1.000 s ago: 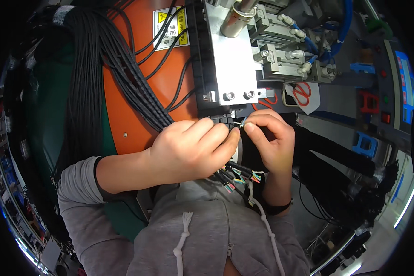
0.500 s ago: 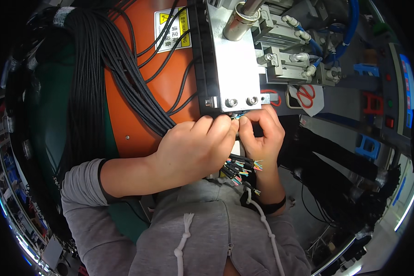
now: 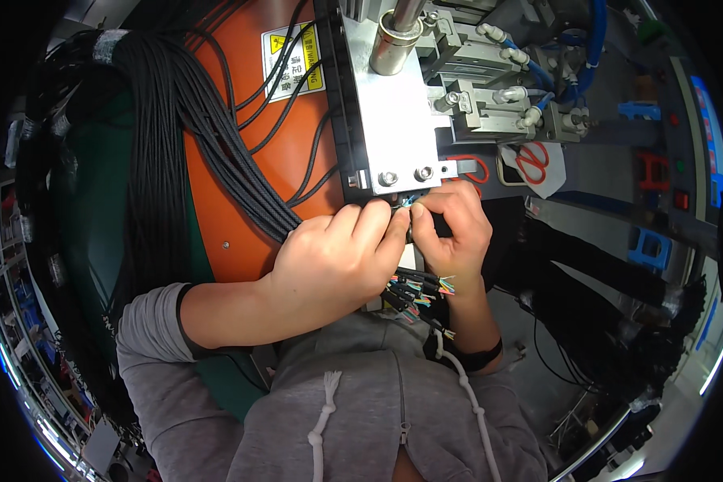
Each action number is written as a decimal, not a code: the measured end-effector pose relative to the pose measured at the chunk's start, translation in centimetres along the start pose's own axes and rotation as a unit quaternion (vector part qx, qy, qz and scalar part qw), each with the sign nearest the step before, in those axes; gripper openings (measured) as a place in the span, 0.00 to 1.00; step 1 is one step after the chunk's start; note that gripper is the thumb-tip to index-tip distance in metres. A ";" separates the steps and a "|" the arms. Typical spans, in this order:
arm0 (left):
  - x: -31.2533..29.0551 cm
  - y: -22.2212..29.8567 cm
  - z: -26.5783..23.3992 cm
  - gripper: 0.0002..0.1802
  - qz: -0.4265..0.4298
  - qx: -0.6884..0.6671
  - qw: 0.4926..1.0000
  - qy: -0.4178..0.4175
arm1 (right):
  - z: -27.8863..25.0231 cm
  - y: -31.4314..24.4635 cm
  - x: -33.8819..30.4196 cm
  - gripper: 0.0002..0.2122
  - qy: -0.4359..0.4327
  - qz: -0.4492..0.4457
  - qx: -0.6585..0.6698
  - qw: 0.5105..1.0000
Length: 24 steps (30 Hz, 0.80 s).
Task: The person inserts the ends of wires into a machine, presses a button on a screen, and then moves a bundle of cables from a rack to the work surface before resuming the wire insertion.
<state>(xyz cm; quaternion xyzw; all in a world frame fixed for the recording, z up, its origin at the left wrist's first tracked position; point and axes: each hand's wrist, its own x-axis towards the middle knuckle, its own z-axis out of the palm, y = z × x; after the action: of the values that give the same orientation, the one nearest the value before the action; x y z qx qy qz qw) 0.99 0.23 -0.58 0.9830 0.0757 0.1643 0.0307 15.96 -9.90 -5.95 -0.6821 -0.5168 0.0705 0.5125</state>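
Note:
My left hand (image 3: 329,253) is closed, thumb and index finger pinching the end of a cable just below the machine's bright metal plate (image 3: 394,120). Against it, my right hand (image 3: 458,229) pinches the cable's thin blue and white wires (image 3: 408,201) between thumb and index finger. The fingertips of both hands nearly meet there and hide most of the wires. Under my left hand, several black cables (image 3: 414,293) stick out with stripped ends and coloured wires. They seem to belong to the thick black cable bundle (image 3: 249,185) that runs behind that hand.
The cable bundle lies over the orange machine cover (image 3: 241,241), which bears a warning label (image 3: 293,62). Metal cylinders with air fittings (image 3: 498,96) and blue hoses (image 3: 594,40) stand at the upper right. Red-handled scissors (image 3: 532,163) lie beyond my right hand. Blue stools (image 3: 649,249) stand farther right.
The view has shifted slightly, so the machine appears a little farther left. My fingers have moved slightly at the wires, and more of the blue and white strands show now.

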 end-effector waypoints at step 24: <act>0.2 -0.7 -0.4 0.13 -0.014 -0.030 0.999 0.007 | 0.2 -0.3 0.1 0.05 0.031 0.029 0.001 0.999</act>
<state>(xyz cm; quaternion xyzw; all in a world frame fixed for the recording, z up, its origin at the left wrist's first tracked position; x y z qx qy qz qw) 0.91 0.91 -0.19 0.9792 0.0850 0.1731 0.0623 15.64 -9.69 -5.76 -0.6981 -0.4805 0.0647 0.5268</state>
